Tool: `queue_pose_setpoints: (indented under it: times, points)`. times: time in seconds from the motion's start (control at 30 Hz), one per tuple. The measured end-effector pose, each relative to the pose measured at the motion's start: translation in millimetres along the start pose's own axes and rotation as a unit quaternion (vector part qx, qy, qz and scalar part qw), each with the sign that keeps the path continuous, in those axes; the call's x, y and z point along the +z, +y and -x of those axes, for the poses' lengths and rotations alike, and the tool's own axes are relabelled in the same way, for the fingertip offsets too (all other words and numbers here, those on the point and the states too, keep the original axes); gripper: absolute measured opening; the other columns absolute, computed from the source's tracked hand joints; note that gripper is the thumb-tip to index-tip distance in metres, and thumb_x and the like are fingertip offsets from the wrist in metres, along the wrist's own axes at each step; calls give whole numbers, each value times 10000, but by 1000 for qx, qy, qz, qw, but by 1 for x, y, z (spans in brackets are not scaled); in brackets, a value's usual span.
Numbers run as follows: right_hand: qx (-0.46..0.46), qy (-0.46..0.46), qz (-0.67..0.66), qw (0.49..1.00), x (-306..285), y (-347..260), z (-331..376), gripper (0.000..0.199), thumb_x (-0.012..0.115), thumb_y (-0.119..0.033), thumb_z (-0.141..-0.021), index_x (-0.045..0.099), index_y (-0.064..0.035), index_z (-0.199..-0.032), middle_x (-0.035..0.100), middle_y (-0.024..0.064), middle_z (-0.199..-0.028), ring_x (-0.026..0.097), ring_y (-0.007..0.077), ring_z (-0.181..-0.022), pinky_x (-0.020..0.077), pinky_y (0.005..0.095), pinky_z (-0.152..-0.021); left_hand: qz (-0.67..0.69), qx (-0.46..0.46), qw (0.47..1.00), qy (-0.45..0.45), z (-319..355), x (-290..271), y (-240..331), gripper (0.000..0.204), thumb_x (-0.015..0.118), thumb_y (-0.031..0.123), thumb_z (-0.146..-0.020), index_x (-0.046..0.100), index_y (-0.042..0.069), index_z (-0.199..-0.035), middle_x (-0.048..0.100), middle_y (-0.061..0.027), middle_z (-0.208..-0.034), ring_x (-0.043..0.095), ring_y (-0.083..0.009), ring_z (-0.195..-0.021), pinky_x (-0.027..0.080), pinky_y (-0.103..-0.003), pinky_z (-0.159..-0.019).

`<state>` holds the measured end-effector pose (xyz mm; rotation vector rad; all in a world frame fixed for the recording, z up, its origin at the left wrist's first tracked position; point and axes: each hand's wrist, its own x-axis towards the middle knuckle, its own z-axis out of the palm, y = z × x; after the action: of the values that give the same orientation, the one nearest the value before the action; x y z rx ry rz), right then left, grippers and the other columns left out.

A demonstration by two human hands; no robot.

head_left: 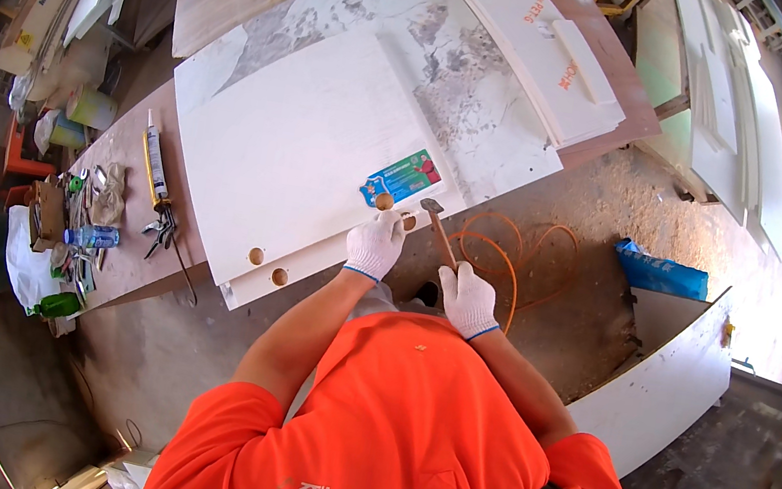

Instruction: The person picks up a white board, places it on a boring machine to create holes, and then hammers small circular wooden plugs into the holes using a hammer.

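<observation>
A white panel (305, 141) lies on top of another white panel (311, 269), which juts out below it on my side. Round brown-bottomed holes, such as this hole (256, 255), are cut near the edges of both. My left hand (374, 245), in a white knit glove, is at the near edge with its fingers drawn together beside two of the holes; what they hold, if anything, is hidden. My gloved right hand (468, 300) grips a hammer (440, 232) by its wooden handle, its head raised close to the panel's edge. A blue-green card (403, 179) lies on the top panel.
A marble-patterned sheet (472, 105) lies beneath, with stacked white boards (541, 54) at the far right. A caulking gun (157, 169) and a water bottle (92, 236) rest on the left side. An orange hose (517, 263) coils on the floor, near a blue bag (662, 272).
</observation>
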<state>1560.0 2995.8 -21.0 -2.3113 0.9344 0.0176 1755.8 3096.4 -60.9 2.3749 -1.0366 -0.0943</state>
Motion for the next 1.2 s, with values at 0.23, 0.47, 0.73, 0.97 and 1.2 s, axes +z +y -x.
queue_pose_setpoints:
  times: [0.23,0.47,0.73,0.97,1.2]
  points:
    - [-36,53,-8,998,-1,-4,0,415,514,-424,-1014,589,-35,-891,662,222,-687,671,429,-659,529,539,-613,13,8,1000,4,-2,-3,0,132,629,256,-931,644,125,-933,701,-158,-808,680,-383,-664,532,-515,-596]
    - [-84,87,-16,992,-4,-1,-1,405,546,-413,-1002,590,-31,-873,660,203,-660,682,402,-645,535,519,-583,21,-34,999,0,8,-10,-5,137,634,249,-931,669,118,-946,708,-157,-791,694,-383,-735,542,-514,-652]
    - [-29,-2,95,995,-5,-4,-10,453,507,-457,-1011,567,-38,-849,663,204,-662,686,404,-647,534,525,-589,26,-40,999,14,22,-21,-18,164,650,237,-911,705,119,-1010,725,-162,-878,702,-370,-774,554,-483,-692]
    - [-36,-28,58,997,-11,-9,-3,479,491,-473,-1015,563,-28,-855,658,235,-690,679,430,-691,525,554,-641,25,-55,998,8,24,-25,-12,194,632,232,-922,705,111,-1054,727,-167,-919,704,-367,-804,555,-478,-712]
    - [-47,-39,38,997,11,-11,-2,480,474,-469,-1022,566,-24,-866,661,240,-704,672,449,-705,516,567,-649,15,-56,998,0,25,-24,-12,176,626,239,-922,696,107,-1014,729,-160,-928,706,-360,-823,555,-479,-725]
